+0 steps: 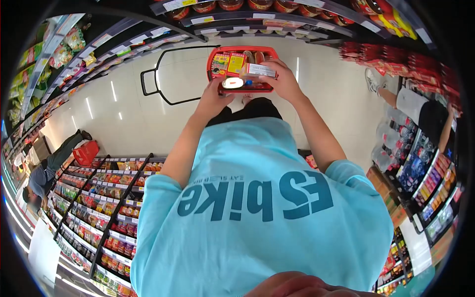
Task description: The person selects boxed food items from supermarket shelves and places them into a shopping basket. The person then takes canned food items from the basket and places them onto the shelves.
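A red shopping basket (271,50) is in front of me, over the pale floor. My right hand (284,81) holds a white box with printed text (259,70) over its right side, fingers along the box's edge. My left hand (216,97) is at the near left rim, beside a white oval-topped item (233,82); its fingers are partly hidden, and whether it grips the rim or that item is unclear. Yellow-and-red packages (228,64) lie in the basket's left part. Brownish items (254,55) are behind the box, and a small blue-capped item (249,83) shows below it.
A black frame handle (151,81) stretches left from the basket. Shelves with jars (231,5) are ahead, with packaged goods on both sides. One person with a red basket (86,153) is at left; another (420,106) is at right near bottled drinks (388,134).
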A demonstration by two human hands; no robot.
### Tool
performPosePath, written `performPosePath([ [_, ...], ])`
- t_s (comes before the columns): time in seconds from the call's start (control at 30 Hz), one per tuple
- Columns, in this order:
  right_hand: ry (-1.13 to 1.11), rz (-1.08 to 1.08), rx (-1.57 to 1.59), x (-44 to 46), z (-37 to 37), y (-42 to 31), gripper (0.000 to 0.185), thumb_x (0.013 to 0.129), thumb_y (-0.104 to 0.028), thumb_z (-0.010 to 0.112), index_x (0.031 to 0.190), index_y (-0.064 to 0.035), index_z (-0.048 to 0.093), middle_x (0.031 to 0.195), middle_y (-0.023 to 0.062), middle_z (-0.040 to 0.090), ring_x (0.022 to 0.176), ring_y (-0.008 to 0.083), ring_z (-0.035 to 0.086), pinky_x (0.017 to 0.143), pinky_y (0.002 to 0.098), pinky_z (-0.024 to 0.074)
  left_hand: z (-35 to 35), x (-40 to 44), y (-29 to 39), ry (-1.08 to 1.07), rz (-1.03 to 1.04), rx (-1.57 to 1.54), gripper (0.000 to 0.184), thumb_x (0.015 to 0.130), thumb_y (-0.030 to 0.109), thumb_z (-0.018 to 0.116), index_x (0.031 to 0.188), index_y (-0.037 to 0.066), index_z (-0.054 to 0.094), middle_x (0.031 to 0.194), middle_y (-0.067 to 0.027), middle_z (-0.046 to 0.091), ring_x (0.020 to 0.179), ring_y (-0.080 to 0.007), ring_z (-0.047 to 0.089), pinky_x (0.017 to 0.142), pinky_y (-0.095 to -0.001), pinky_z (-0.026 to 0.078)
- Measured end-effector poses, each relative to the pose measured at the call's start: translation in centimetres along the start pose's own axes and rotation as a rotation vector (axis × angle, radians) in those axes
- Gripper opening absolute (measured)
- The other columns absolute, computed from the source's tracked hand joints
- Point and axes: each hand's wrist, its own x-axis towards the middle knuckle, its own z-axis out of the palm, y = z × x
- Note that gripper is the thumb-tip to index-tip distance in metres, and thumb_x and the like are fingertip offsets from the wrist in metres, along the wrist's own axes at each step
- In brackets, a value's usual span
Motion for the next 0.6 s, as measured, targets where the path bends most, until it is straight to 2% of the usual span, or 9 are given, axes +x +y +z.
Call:
performPosePath([
  [0.07, -0.155, 0.067, 0.309, -1.2, -2.2, -4.2, 0.038, 0.085, -0.008, 0.076, 0.122, -0.0065, 0.066, 0.123, 0.0094, 0.063, 0.113, 0.0217, 0.061, 0.096, 0.0331, 0.0500, -1.8, -0.1, 5.0, -0.009, 0.116, -0.053, 0.064, 0.081, 0.023, 0.083, 0.131, -0.002, 0.052, 0.120, -0.0121, 0.066, 0.110, -0.0195, 0.064, 0.098, -0.0369, 0.049],
  [0.1, -0.170, 0.138, 0.452, -1.9, -2.8, -6.0, 0.042, 0.086, -0.006, 0.076, 0.126, -0.0043, 0.064, 0.121, 0.0067, 0.064, 0.110, 0.0161, 0.061, 0.095, 0.0292, 0.0495, -2.1, -0.4, 6.5, -0.130, 0.072, -0.172, 0.062, 0.082, 0.022, 0.082, 0.131, -0.002, 0.053, 0.119, -0.0115, 0.066, 0.109, -0.0188, 0.064, 0.097, -0.0360, 0.050],
  [0.17, -0.084, 0.087, 0.539, -2.9, -3.1, -8.2, 0.046, 0.086, -0.006, 0.076, 0.129, -0.0033, 0.061, 0.120, 0.0073, 0.064, 0.110, 0.0163, 0.061, 0.095, 0.0289, 0.0493, -1.8, -1.0, 7.5, -0.293, 0.078, -0.501, 0.052, 0.086, 0.019, 0.079, 0.126, -0.002, 0.055, 0.113, -0.0104, 0.069, 0.103, -0.0167, 0.066, 0.090, -0.0332, 0.053],
  [0.2, -0.013, 0.045, 0.627, -3.4, -3.0, -9.3, 0.050, 0.085, -0.006, 0.077, 0.132, -0.0023, 0.058, 0.120, 0.0079, 0.064, 0.110, 0.0165, 0.061, 0.096, 0.0286, 0.0491, -2.0, -1.4, 8.8, -0.294, 0.092, -0.495, 0.052, 0.086, 0.019, 0.079, 0.126, -0.002, 0.055, 0.113, -0.0104, 0.069, 0.103, -0.0167, 0.066, 0.090, -0.0332, 0.053],
  [0.23, 0.132, 0.090, 0.689, -3.9, -2.8, -11.0, 0.056, 0.087, -0.010, 0.077, 0.136, 0.0001, 0.053, 0.122, 0.0096, 0.063, 0.110, 0.0167, 0.061, 0.096, 0.0296, 0.0490, -2.4, -2.2, 10.5, -0.226, 0.069, -0.592, 0.047, 0.088, 0.017, 0.077, 0.125, -0.002, 0.055, 0.112, -0.0096, 0.069, 0.101, -0.0147, 0.066, 0.089, -0.0318, 0.053],
  [0.27, 0.140, 0.082, 0.686, -4.4, -2.0, -11.9, 0.056, 0.087, -0.010, 0.077, 0.136, 0.0001, 0.053, 0.122, 0.0096, 0.063, 0.110, 0.0167, 0.061, 0.096, 0.0296, 0.0490, -2.6, -3.0, 11.6, -0.159, 0.046, -0.688, 0.042, 0.090, 0.014, 0.075, 0.125, -0.002, 0.056, 0.110, -0.0088, 0.070, 0.099, -0.0128, 0.066, 0.087, -0.0303, 0.054],
  [0.33, 0.370, 0.065, 0.731, -4.8, -0.1, -13.5, 0.050, 0.091, -0.018, 0.074, 0.133, 0.0005, 0.053, 0.123, 0.0104, 0.064, 0.109, 0.0164, 0.061, 0.096, 0.0302, 0.0488, -3.1, -3.6, 12.2, -0.141, 0.161, -0.723, 0.037, 0.093, 0.011, 0.072, 0.123, -0.002, 0.055, 0.110, -0.0098, 0.069, 0.096, -0.0127, 0.067, 0.084, -0.0280, 0.054],
  [0.37, 0.378, 0.162, 0.722, -5.2, 1.0, -14.0, 0.044, 0.096, -0.029, 0.069, 0.124, 0.0022, 0.056, 0.115, 0.0121, 0.066, 0.106, 0.0166, 0.062, 0.092, 0.0319, 0.0498, -3.6, -3.9, 12.9, -0.093, 0.157, -0.797, 0.037, 0.094, 0.012, 0.071, 0.123, -0.002, 0.054, 0.110, -0.0097, 0.069, 0.096, -0.0131, 0.067, 0.084, -0.0284, 0.054],
  [0.6, 0.466, 0.134, 0.692, -8.1, 3.9, -19.5, 0.040, 0.100, -0.037, 0.063, 0.116, 0.0000, 0.061, 0.108, 0.0096, 0.068, 0.095, 0.0125, 0.064, 0.084, 0.0285, 0.0513, -6.7, -8.0, 14.9, 0.035, 0.201, -0.802, 0.042, 0.096, 0.020, 0.069, 0.125, -0.003, 0.049, 0.115, -0.0134, 0.066, 0.102, -0.0150, 0.064, 0.087, -0.0303, 0.054],
])
